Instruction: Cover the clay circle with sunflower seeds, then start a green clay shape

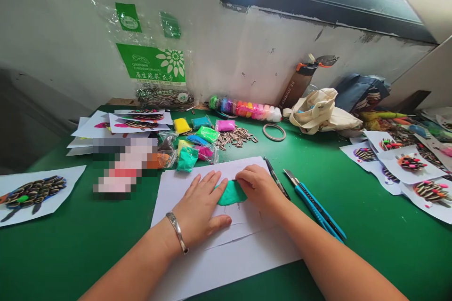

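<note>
A flat piece of teal modelling clay (231, 194) lies on a sheet of white paper (183, 263), over a pencil drawing whose two small leg-like marks show below it. My left hand (197, 207), with a silver bracelet on the wrist, rests flat on the paper; its fingers are stretched out and the index finger touches the clay's left edge. At the upper right edge, the curled fingers of my right hand (257, 190) pinch the clay, with their tips partly hidden. Beside that hand lie a black pen (275, 176) and a blue utility knife (314, 204).
Clay packets (187, 159) and loose sunflower seeds (236, 137) sit behind the paper. A seed bag (155, 73) leans on the wall. Further right are a tape ring (274, 132), a bottle (298, 82) and a cloth bag (314, 110). Seed-decorated pictures (35, 193) lie at both sides.
</note>
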`<action>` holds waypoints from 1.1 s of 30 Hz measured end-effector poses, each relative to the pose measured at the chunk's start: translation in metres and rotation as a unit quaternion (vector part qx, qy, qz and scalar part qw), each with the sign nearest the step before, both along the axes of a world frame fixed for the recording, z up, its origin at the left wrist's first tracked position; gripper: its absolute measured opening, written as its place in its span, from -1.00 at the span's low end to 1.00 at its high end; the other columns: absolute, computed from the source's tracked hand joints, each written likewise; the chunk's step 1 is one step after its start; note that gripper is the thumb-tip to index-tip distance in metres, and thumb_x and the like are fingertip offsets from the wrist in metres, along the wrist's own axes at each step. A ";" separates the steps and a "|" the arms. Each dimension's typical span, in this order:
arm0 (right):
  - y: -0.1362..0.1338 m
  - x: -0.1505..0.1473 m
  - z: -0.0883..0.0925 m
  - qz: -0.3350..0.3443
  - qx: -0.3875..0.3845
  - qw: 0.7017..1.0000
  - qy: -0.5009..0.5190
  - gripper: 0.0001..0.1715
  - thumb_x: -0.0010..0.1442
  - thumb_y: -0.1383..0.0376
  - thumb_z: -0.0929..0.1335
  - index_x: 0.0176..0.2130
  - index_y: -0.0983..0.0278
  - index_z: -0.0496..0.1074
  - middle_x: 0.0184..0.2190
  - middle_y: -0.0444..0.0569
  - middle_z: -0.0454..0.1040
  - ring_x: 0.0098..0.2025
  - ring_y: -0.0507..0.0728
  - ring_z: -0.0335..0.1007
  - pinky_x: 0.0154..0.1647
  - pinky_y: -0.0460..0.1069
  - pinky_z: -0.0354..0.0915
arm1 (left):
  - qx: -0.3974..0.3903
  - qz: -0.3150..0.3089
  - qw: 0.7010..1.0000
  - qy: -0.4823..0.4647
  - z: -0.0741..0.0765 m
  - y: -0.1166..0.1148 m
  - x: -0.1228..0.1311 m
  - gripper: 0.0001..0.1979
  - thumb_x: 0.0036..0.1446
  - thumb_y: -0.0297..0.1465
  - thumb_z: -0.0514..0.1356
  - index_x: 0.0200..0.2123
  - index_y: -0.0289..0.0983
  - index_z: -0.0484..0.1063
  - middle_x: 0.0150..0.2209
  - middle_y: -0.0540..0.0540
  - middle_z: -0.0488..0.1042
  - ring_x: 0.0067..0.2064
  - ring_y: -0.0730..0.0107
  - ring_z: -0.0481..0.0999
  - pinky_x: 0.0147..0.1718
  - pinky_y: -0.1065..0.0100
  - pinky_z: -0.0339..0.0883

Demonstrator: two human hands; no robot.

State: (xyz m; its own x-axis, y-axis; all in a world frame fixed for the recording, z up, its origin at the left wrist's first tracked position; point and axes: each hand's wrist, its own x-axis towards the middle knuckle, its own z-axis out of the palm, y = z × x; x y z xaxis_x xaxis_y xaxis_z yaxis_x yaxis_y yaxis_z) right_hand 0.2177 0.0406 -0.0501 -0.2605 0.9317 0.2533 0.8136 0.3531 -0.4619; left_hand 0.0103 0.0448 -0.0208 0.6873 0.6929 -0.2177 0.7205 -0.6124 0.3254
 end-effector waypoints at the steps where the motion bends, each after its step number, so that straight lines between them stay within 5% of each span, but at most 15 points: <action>1: 0.000 0.000 0.000 -0.006 0.002 1.000 0.001 -0.78 0.18 0.47 0.28 -0.38 0.29 0.51 -0.44 -0.03 0.45 -0.30 0.10 0.30 -0.25 -0.04 0.14 | 0.000 0.000 1.000 -0.001 0.000 0.000 0.000 -0.24 0.10 -0.09 0.15 0.30 -0.24 0.02 0.35 -0.23 -0.11 0.36 0.03 -0.15 0.26 -0.09 -0.22; 33: 0.014 -0.006 0.003 0.069 0.008 0.998 0.002 -0.74 0.22 0.44 0.26 -0.36 0.26 0.53 -0.44 -0.04 0.48 -0.33 0.07 0.31 -0.27 -0.04 0.12 | -0.023 0.006 0.999 -0.040 -0.002 0.007 -0.004 -0.17 0.06 -0.11 0.19 0.31 -0.30 -0.03 0.34 -0.26 -0.07 0.35 0.06 -0.12 0.27 -0.02 -0.21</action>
State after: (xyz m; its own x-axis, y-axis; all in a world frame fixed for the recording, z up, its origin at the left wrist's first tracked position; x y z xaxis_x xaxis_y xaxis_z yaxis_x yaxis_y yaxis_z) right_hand 0.2121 0.0550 -0.0474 -0.3843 0.8829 0.2697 0.7556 0.4687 -0.4576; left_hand 0.0062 0.0516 -0.0227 0.6959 0.6917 -0.1932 0.6978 -0.5875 0.4099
